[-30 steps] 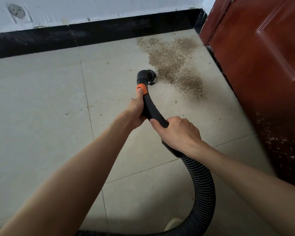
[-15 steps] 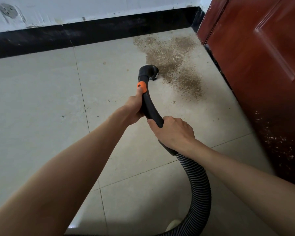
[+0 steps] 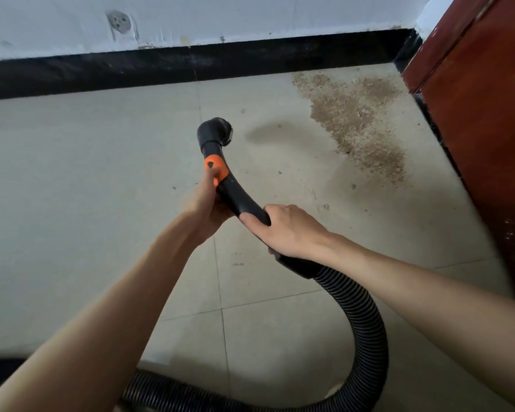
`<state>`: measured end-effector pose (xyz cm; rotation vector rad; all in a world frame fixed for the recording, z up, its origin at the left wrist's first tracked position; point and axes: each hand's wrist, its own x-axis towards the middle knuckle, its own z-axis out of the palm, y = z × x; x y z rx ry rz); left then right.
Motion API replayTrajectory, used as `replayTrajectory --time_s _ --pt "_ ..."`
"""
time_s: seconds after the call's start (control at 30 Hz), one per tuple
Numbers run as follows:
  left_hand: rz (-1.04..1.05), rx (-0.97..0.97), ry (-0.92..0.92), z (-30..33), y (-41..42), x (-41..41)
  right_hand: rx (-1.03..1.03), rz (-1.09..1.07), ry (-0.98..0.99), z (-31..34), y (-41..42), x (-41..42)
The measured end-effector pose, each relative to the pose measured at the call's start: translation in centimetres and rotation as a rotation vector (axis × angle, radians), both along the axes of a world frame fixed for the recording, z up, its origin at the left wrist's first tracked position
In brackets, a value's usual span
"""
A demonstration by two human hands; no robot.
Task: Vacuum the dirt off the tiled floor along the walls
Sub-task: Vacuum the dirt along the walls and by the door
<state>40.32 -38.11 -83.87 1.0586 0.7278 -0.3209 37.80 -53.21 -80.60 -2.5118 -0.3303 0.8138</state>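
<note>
**Fingers wrapped on vacuum wand, nozzle raised off the dirt**

Fingers of the left hand curl round the smooth black plastic wand, thumb lying along the orange collar. Fingers of the right hand grip the same curved wand lower down, at 4 o'clock from the left hand. From the right hand outward, the wand joins a ribbed black hose that loops toward 6 o'clock and is cut off by the bottom edge.

At 12 o'clock from the left hand, the rounded nozzle hangs clear of the glossy beige tiled floor. Granular brown dirt lies at 2 o'clock, in the corner between the black skirting and the red-brown door.

Compared with 0.5 s ago, the nozzle has moved left, away from the dirt patch it was touching.

Bristles at the nozzle mouth are blurred; the underside fingertips are hidden.
</note>
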Motion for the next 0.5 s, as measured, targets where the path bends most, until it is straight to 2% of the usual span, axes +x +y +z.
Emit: replayTrajectory --time_s 0.37,0.5 --pt "0.350 0.120 0.049 -2.4 5.9 -6.9 -0.010 0.285 0.087 0.6 5.5 -2.8" --pt "0.401 0.069 0.068 -2.7 5.9 -8.4 -0.037 0.336 0.100 0.8 6.0 -3.6"
